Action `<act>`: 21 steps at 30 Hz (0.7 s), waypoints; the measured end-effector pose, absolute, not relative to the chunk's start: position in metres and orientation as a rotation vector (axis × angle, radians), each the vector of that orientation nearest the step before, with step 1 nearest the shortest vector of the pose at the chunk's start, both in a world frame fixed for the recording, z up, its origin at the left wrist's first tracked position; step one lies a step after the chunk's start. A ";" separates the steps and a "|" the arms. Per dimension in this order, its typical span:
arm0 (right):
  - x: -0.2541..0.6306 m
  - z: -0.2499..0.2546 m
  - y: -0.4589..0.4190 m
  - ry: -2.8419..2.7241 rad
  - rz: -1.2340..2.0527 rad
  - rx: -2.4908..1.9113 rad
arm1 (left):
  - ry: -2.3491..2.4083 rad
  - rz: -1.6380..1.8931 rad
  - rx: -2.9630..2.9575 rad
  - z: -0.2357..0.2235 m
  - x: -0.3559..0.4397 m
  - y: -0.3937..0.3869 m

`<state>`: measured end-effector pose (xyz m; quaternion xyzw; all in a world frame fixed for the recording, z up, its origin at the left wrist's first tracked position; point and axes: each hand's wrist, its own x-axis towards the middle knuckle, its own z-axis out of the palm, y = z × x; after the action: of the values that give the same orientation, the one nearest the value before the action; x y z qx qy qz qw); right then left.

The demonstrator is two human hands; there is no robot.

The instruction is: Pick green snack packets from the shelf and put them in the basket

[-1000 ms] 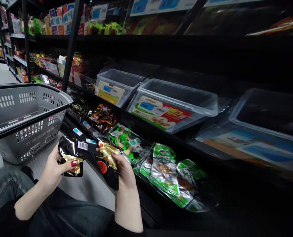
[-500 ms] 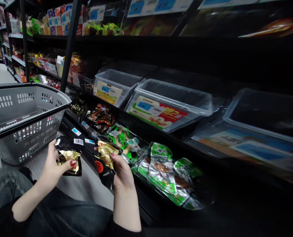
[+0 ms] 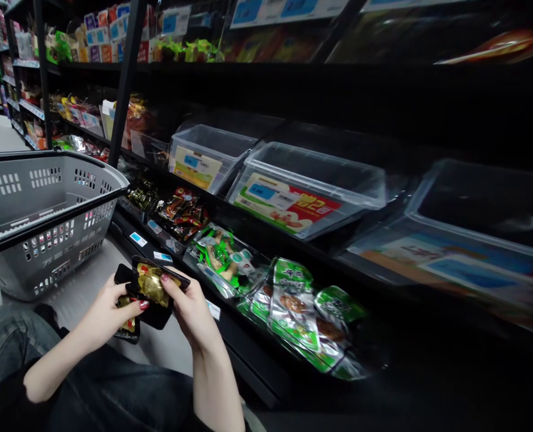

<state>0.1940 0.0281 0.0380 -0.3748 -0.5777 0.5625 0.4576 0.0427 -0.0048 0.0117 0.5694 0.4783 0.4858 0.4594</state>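
Observation:
My left hand [image 3: 107, 315] is closed on a black-and-gold snack packet [image 3: 129, 327], its thumb lying across the front. Another black-and-gold snack packet [image 3: 153, 285] is pinched by my right hand [image 3: 187, 306], thumb on its gold face. The two packets overlap in front of my knees, the right one partly covering the left. Just beyond my right hand, a clear tray holds green snack packets [image 3: 223, 255] on the low shelf. Larger green-and-silver pouches [image 3: 295, 306] lie to the right of these.
A grey shopping basket [image 3: 63, 234] stands on the floor at left. Above the low shelf sit clear plastic bins [image 3: 311, 174] with price labels. A slanted black shelf post [image 3: 126, 78] rises behind the basket. Dark red packets [image 3: 183, 213] lie farther along the low shelf.
My right hand has moved left and slightly down with its packet, bringing it against the one in my left hand. The left packet has tilted and dropped a little.

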 end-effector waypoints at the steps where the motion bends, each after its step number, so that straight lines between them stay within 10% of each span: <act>1: 0.195 0.039 0.029 -1.455 1.326 -0.955 | 1.174 1.195 1.414 0.012 0.041 -0.004; 13: 0.214 0.056 0.020 -1.937 1.234 -1.090 | 1.161 1.009 1.786 0.031 0.007 -0.003; 21: 0.187 0.046 0.021 -1.536 1.204 -1.024 | 0.921 1.478 0.990 0.014 0.011 0.004</act>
<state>0.1873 0.0215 0.0460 -0.4143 -0.6218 0.4873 0.4520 0.0112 0.0042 0.0141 0.4163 0.3874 0.6214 0.5390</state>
